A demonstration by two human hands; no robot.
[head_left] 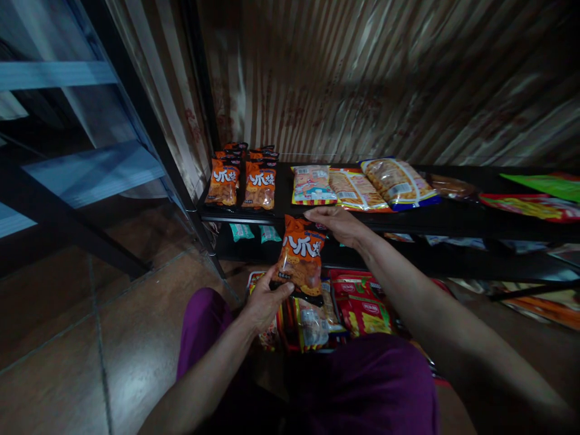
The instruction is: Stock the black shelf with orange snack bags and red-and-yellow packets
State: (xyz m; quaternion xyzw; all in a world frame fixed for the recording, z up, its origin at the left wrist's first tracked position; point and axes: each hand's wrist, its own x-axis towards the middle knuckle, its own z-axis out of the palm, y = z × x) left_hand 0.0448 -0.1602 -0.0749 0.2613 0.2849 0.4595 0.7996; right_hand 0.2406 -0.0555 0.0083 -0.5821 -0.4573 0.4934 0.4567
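Note:
An orange and black snack bag (301, 257) with large white characters is held tilted in front of the dark shelf. My left hand (263, 300) grips its lower left corner, thumb on the front. My right hand (338, 222) pinches its top right corner. Similar orange bags (260, 184) stand in two rows at the left end of the top shelf board. Beside them lie a pink and yellow bag (312, 183) and clear-fronted snack bags (399, 182). Below the held bag, a container on the floor carries red packets (362, 302) and other bags, partly hidden by my arms and knees.
The black shelf (448, 222) has a lower board with small teal packets (241, 232). Green and red bags (534, 205) lie at its right end. A striped curtain (317, 78) hangs behind. To the left stands a dark-framed rack (149, 127) on the tiled floor (131, 314).

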